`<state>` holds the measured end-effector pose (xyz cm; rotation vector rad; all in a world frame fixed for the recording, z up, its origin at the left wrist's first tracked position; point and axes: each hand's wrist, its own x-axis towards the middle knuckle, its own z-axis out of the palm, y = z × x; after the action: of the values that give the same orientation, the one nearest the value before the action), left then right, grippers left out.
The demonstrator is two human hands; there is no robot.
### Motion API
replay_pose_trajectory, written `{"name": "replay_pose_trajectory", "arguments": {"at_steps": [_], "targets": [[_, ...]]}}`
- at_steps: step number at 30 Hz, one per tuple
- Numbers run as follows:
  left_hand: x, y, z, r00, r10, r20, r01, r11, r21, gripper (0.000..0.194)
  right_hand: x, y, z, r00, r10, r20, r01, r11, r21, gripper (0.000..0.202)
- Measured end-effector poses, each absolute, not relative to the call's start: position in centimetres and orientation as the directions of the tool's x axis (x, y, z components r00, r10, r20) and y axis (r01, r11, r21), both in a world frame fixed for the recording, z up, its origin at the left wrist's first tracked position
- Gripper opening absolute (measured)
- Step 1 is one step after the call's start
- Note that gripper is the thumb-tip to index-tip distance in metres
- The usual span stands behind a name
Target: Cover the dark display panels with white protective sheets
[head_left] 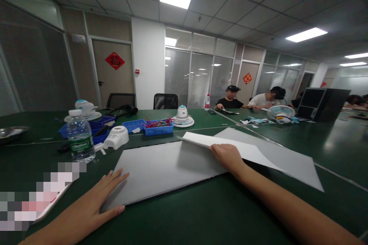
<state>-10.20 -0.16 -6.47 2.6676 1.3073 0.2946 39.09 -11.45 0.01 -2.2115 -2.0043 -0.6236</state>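
Note:
A flat pale-grey panel [161, 172] with a thin dark edge lies on the green table in front of me. My left hand [94, 203] rests at its left end, fingers spread over the edge. My right hand [228, 157] is closed on the near edge of a thin white sheet [244, 149], which is raised and bent above the right part of the panel. Another light-grey sheet [276, 153] lies flat on the table, beyond and to the right of the raised one, which partly covers it.
A water bottle [80, 138] and a white plastic housing [117, 138] stand at left. Behind the panel are a blue tray [158, 129] of coloured wires and a white fan-like unit [182, 118]. Two people sit across the table near a black computer case [322, 103].

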Motion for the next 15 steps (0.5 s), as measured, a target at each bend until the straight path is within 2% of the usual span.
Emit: {"name": "replay_pose_trajectory", "arguments": {"at_steps": [5, 9, 11, 15], "targets": [[-9.3, -1.2, -4.8, 0.566, 0.821, 0.079, 0.786, -0.566, 0.248, 0.086, 32.0, -13.1, -1.0, -0.272, 0.941, 0.204, 0.954, 0.236, 0.183, 0.044], [-9.0, -1.4, -4.5, 0.565, 0.821, 0.074, 0.786, -0.564, 0.251, 0.086, 30.3, -14.2, -0.5, -0.432, 0.875, 0.217, 0.899, 0.436, 0.032, 0.05], [-9.0, -1.3, -4.5, 0.566, 0.822, 0.063, 0.788, -0.562, 0.253, 0.084, 31.0, -14.2, -0.1, -0.4, 0.883, 0.247, 0.909, 0.417, -0.019, 0.056], [-8.9, -1.3, -4.3, 0.583, 0.811, 0.049, 0.779, -0.574, 0.252, 0.08, 34.1, -13.1, 0.0, -0.223, 0.949, 0.222, 0.975, 0.216, 0.053, 0.06]]}}
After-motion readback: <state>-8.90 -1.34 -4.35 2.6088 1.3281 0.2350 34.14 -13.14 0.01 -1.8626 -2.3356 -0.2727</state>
